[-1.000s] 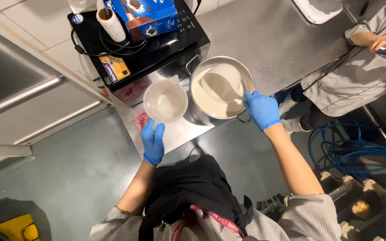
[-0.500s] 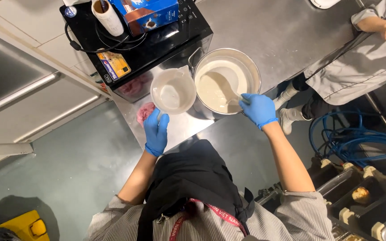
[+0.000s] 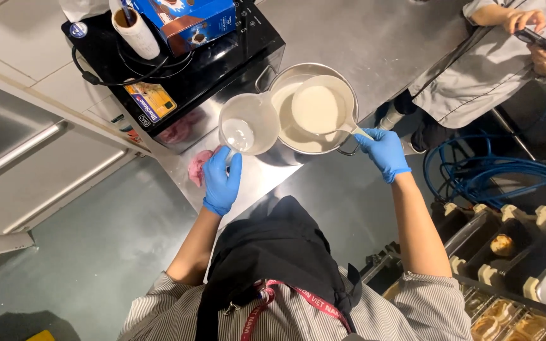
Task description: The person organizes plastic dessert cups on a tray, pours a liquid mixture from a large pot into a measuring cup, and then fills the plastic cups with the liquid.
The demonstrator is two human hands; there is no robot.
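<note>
- Left hand [image 3: 221,182]: blue-gloved, closed around the handle of a translucent measuring jug [image 3: 248,124]. The jug is held just beside the left rim of the pot, over the edge of the worktop [image 3: 374,38], and contains a small amount of clear liquid at the bottom.
- Right hand [image 3: 383,151]: blue-gloved, closed around the handle of a ladle [image 3: 320,108]. The ladle bowl is filled with creamy off-white liquid and is held above the pot opening, roughly level.
- Steel pot [image 3: 304,136]: round, with side handles, standing on the stainless worktop. It holds the same off-white liquid, seen below the ladle.
- Pink cloth [image 3: 196,168]: lies on the worktop near the left hand, partly covered by it.
- Black appliance [image 3: 222,69]: stands on the worktop behind the jug. On its top rest a blue carton [image 3: 191,22], a white roll [image 3: 135,31], a black cable [image 3: 127,72] and a small card.
- Second person [image 3: 475,69]: upper right, in a grey garment, both hands on a phone [image 3: 535,39]; well apart from the pot.
- Blue hose [image 3: 488,170]: coiled on the floor at right.
- Trays of pastries [image 3: 507,297]: lower right, in racks.
</note>
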